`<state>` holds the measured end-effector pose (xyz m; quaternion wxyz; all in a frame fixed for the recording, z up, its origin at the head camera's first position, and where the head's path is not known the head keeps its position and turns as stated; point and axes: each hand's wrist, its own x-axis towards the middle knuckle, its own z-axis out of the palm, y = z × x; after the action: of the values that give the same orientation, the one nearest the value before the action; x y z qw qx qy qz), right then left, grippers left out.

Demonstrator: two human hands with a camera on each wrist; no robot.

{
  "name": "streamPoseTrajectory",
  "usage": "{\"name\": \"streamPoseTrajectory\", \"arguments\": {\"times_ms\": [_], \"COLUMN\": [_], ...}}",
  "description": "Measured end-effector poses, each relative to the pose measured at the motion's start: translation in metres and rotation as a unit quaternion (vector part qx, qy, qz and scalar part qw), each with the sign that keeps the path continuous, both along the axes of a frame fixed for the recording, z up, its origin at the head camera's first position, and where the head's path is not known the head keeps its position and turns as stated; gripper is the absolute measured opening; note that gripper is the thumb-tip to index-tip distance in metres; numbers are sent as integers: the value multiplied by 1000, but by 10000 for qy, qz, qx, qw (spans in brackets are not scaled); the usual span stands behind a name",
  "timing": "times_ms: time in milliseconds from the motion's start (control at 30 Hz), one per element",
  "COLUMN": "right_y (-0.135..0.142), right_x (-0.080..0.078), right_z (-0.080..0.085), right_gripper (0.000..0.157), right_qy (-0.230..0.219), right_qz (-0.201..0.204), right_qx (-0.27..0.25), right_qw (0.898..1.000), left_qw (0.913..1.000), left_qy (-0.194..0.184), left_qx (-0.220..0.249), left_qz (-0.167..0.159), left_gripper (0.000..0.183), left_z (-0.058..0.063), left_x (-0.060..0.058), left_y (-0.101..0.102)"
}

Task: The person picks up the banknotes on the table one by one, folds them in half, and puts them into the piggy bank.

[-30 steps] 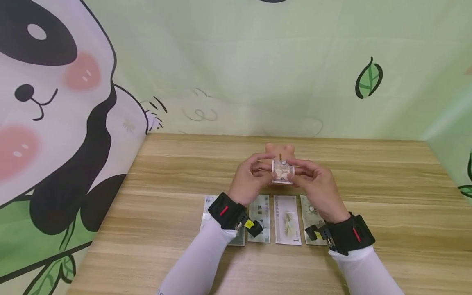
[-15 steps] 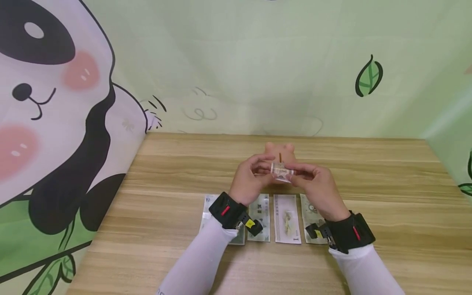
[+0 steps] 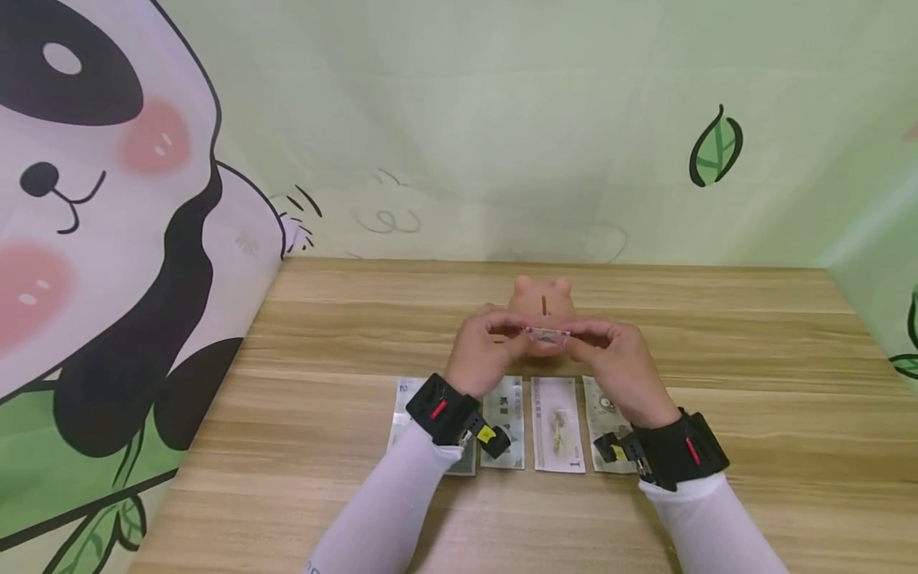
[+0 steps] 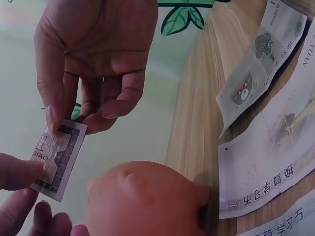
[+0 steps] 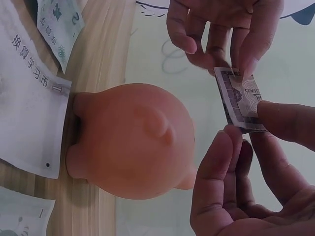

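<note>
A small folded banknote (image 3: 548, 336), marked JIAO in the left wrist view, is held between both hands, its face tilted. My left hand (image 3: 482, 355) pinches one end between thumb and fingers, and my right hand (image 3: 625, 368) pinches the other. Just behind the note stands an orange piggy bank (image 3: 541, 299), its narrow slot showing on top. In the right wrist view the piggy bank (image 5: 138, 142) is upright on the table, apart from the folded note (image 5: 238, 101). Part of it is hidden behind the hands in the head view.
Several flat notes lie in a row nearer me: a pinkish note (image 3: 558, 426), a greenish note (image 3: 504, 422) and others partly under my wrists. The wooden table (image 3: 344, 319) meets a green curtain (image 3: 445, 159) with a panda print.
The note has tilted from facing me to nearly edge-on and looks shorter, as the hands turn it. More of the piggy bank and its slot now shows above the hands.
</note>
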<state>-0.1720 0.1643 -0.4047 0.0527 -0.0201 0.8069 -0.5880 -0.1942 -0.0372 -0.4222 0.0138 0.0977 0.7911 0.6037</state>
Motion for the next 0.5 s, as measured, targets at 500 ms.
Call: {"name": "streamPoseTrajectory", "arguments": {"times_ms": [500], "right_y": [0], "right_x": [-1], "right_z": [1], "right_gripper": [33], "right_qy": [1], "right_qz": [4], "right_qx": [-224], "right_qw": [9997], "left_qw": [9990], "left_qy": [-217], "left_qx": [312], "left_qz": [-224], "left_gripper": [24], "left_z": [1], "left_x": [0], "left_y": [0]}}
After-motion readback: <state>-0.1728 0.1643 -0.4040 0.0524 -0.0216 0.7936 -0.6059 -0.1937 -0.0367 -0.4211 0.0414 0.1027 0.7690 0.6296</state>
